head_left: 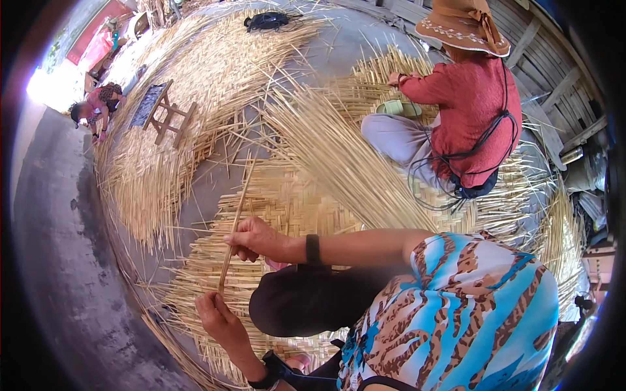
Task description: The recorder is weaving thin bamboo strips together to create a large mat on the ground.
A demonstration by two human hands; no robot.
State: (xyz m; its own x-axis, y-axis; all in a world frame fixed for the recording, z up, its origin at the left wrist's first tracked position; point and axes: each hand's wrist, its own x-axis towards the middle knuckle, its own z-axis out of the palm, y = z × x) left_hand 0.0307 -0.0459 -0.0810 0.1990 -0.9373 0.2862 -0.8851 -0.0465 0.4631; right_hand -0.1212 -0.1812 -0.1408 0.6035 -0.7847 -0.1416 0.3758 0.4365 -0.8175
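Observation:
A long, narrow bamboo strip (242, 195) slants over the woven bamboo mat (306, 189) in front of me. My right hand (255, 240), with a black band at the wrist, is closed around its middle part. At the lower end of the strip, my left hand (222, 320) pinches it between thumb and fingers; a dark watch-like device is strapped to that wrist. Beneath both hands, the mat's loose strip ends stick out to the left. My bent knee (287, 303) in dark trousers is beside my hands.
A person in a red top and brown hat (473, 117) sits at the upper right, hands on another woven section (385, 68). Another person (98, 111) bends down at the far left near a small wooden stool (168, 117). A black bag-like thing (266, 21) lies on a far mat.

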